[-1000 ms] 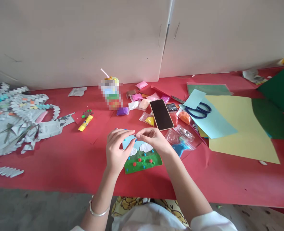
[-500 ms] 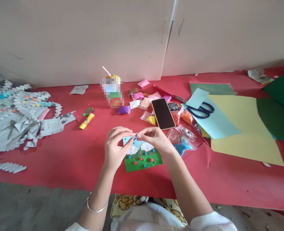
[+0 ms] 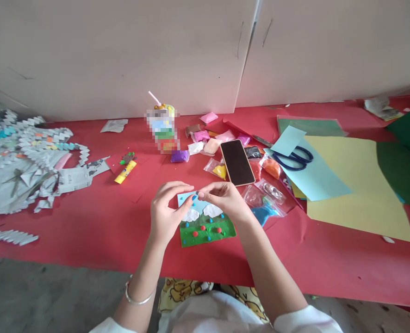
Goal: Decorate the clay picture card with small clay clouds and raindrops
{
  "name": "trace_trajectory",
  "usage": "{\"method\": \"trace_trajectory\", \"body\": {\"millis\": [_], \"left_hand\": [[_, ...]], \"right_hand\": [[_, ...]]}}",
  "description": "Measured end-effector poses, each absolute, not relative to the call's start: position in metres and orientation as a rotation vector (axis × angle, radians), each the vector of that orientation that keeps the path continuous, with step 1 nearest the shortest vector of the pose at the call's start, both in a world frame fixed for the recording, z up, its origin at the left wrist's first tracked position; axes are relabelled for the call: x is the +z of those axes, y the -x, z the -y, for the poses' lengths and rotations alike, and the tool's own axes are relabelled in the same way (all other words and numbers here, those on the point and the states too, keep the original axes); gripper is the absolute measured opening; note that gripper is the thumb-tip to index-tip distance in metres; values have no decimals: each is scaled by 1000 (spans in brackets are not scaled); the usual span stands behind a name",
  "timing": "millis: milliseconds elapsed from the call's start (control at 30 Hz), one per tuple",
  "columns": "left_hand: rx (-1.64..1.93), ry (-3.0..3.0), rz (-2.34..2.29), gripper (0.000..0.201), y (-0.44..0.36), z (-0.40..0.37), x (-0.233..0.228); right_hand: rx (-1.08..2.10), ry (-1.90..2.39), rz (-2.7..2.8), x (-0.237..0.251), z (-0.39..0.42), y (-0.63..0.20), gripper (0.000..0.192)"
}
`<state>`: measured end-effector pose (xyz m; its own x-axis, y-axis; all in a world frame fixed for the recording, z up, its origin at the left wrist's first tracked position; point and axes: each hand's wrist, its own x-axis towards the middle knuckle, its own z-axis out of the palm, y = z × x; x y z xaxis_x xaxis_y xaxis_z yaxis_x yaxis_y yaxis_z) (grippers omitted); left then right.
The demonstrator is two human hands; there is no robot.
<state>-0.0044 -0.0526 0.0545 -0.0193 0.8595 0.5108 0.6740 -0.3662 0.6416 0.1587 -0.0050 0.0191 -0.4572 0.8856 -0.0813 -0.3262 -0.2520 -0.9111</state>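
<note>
Red covers the table (image 3: 87, 231) in the head view, and over it the fingers of the left hand (image 3: 165, 210) and the right hand (image 3: 226, 201) are nearly tip to tip. A tiny blue bit (image 3: 194, 197), probably clay, shows at the left thumb's tip; the left thumb and forefinger stand a narrow gap apart, the right ones close together, but I cannot tell which fingers grip it or whether the right ones pinch anything. Just below the fingers lies a picture (image 3: 205, 223), partly hidden by the hands, with white clouds (image 3: 212, 211) and red dots (image 3: 202, 228) on its green and blue ground. Beyond the fingers to the right lie a phone (image 3: 238, 163), a yellow packet (image 3: 219, 171) and, farther off, scissors (image 3: 293, 158); nearer on that side is a blue packet (image 3: 263, 213). Beyond them to the left is a glue stick (image 3: 125, 172). The bit should be very light, soft and slightly tacky, so it would squash under a hard pinch: best held lightly by its sides with fingertips. The picture looks thin and bendable, best taken by its bare edges, away from the raised dots.
</note>
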Motion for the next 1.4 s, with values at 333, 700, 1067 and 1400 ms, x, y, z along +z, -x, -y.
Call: {"method": "trace_trajectory", "body": {"millis": [333,700,1067,1400], "left_hand": [[1381,-1894,-1886,11,20,72,25],[1605,-1621,-1809,23,-7,90,21],[1533,-2159,-2014,27,-7,86,18],[1359,-2208,-2168,22,-5,83,13]], "right_hand": [[1473,1066,1386,17,13,-145,23],[1752,822,1002,13,29,-121,19],[1205,1012,1455,22,36,-129,13],[600,1151,1847,18,37,-126,19]]}}
